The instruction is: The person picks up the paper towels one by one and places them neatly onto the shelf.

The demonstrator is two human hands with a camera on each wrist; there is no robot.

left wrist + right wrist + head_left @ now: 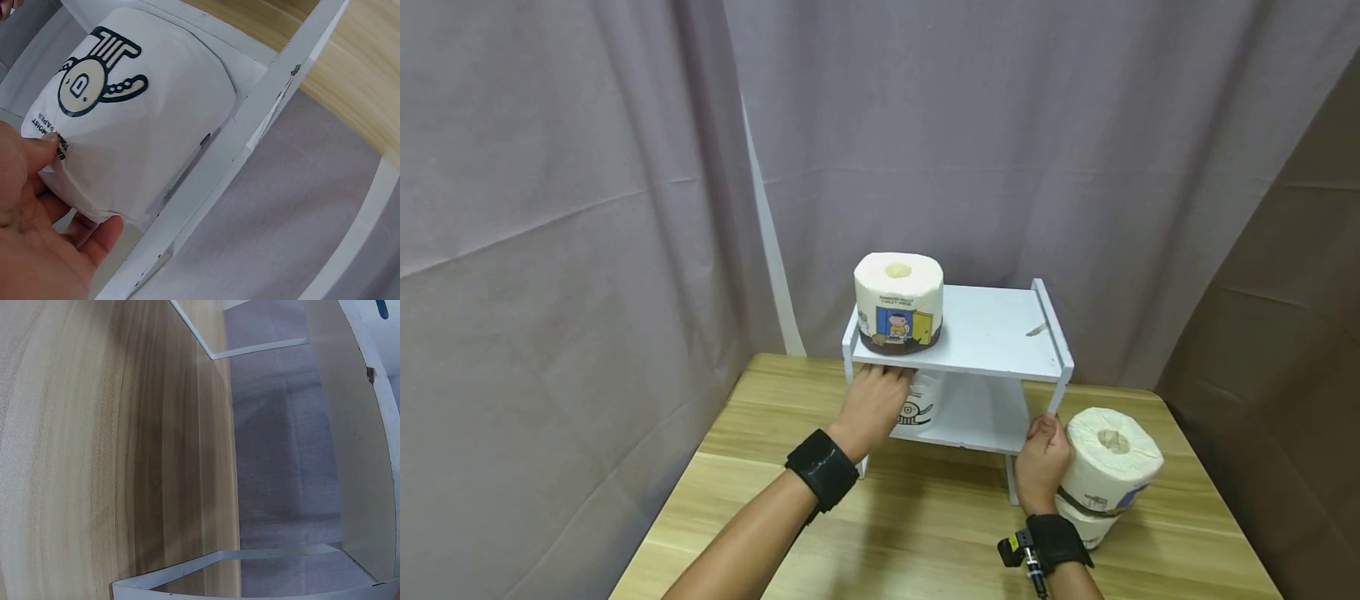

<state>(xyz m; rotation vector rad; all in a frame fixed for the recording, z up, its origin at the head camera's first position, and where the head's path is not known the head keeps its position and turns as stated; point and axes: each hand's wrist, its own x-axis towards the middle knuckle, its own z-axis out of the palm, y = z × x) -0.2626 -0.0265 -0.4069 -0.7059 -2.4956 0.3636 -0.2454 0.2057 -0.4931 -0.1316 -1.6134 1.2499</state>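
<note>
A white two-tier shelf rack [992, 329] stands on the wooden table. On its lower board sits a wrapped toilet paper roll [144, 125] with a printed cartoon figure, close to the rack's left side frame. My left hand [872, 404] reaches under the top board and grips this roll; in the left wrist view the thumb lies on the printed wrapper and the fingers curl at one end. My right hand [1045, 458] holds the rack's right side frame near the lower board. The right wrist view shows the rack's underside and legs, hardly any of the hand.
Another toilet paper roll [898, 304] stands on the top board at the left. Right of the rack, beside my right hand, one roll [1112, 458] is stacked on a second roll [1086, 525]. Grey curtains [1000, 125] hang behind the wooden table [940, 542].
</note>
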